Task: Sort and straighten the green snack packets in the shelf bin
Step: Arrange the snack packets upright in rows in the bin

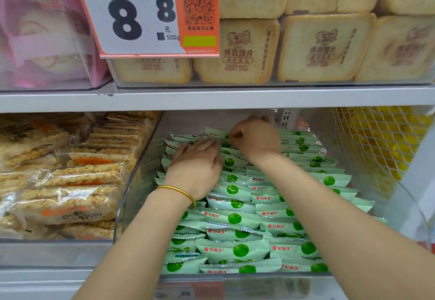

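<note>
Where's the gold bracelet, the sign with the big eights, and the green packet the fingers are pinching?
gold bracelet (pixel 178 191), head view, on the band atop the wrist.
price sign (pixel 124 20), head view, on the larger black 8.
green packet (pixel 217 133), head view, on its pale wrapper by the red logo.

On price tag (pixel 131 17), upper shelf (pixel 235 98) front edge: "8 8", "元", "500g", QR code. On green packets (pixel 231 250): red "好丽友". On tan packs (pixel 237 50): "烤馍片".

My bare left arm (pixel 141 229) and right arm (pixel 329 205) reach forward. My left hand (pixel 195 165) lies flat, fingers straight. My right hand (pixel 255 138) is further in, fingers curled, pinching a pale green plastic snack packet (pixel 215 133).
</note>
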### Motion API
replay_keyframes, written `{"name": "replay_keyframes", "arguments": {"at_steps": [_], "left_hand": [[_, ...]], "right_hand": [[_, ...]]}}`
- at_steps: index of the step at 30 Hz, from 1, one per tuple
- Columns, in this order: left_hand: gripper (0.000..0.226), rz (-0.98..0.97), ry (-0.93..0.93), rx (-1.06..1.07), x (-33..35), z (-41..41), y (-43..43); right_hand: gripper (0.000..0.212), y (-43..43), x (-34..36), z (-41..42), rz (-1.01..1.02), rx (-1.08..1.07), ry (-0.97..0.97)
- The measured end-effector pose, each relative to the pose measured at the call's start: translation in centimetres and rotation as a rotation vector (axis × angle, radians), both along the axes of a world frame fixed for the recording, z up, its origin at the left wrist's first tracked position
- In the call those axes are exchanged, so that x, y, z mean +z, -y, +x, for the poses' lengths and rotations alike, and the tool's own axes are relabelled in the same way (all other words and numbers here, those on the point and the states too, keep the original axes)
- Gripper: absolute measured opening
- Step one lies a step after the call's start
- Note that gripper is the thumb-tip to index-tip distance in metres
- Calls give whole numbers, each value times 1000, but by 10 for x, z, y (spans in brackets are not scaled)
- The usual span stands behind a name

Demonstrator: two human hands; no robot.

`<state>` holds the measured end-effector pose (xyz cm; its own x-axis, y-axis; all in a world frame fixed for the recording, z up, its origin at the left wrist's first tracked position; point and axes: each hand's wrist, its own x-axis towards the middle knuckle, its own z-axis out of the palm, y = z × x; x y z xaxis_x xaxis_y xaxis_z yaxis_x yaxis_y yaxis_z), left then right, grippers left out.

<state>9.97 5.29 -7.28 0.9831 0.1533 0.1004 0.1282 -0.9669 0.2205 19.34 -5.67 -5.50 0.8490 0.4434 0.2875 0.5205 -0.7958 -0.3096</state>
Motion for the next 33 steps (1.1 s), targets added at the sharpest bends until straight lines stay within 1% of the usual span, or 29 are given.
{"name": "replay_keyframes", "arguments": {"at_steps": [3, 5, 7, 13, 14, 15, 17, 18, 19, 20, 25, 26, 28, 31, 33], "left_hand": [[47, 2, 14, 1, -3, 0, -2], [47, -1, 35, 6, -5, -1, -1], [45, -32, 59, 33, -5, -1, 0], [46, -143, 83, 81, -3, -5, 0], [46, -174, 126, 88, -2, -6, 2], [46, -219, 213, 99, -1, -8, 4], [41, -315, 455, 121, 3, -14, 8], [38, -358, 545, 114, 7, -18, 11], [37, -385, 593, 85, 11, -22, 13], [39, -400, 608, 38, 15, -27, 16], [52, -425, 595, -193, 29, -59, 30], [52, -422, 599, -221, 31, -67, 31], [45, -444, 559, -276, 34, -80, 33], [44, -587, 436, -329, 36, -93, 36], [50, -669, 389, -317, 34, -99, 40]], "right_hand": [[19, -12, -11, 2, -123, -85, 33], [16, -15, -14, 2, -112, -98, 58], [12, -13, -13, 2, -23, -79, 36], [10, -6, 2, -1, 391, -27, -61], [11, -3, 8, -5, 466, -26, -91], [13, 3, 12, -9, 532, -23, -123], [11, 16, 18, -23, 637, 20, -166], [7, 24, 20, -31, 681, 54, -174], [2, 32, 21, -41, 721, 84, -175], [3, 39, 21, -50, 752, 102, -169], [3, 72, 28, -86, 933, 156, -184], [6, 76, 29, -91, 978, 178, -211], [9, 82, 31, -98, 1046, 222, -297], [8, 88, 28, -101, 1056, 234, -369], [16, 91, 24, -101, 1023, 263, -368]]}}
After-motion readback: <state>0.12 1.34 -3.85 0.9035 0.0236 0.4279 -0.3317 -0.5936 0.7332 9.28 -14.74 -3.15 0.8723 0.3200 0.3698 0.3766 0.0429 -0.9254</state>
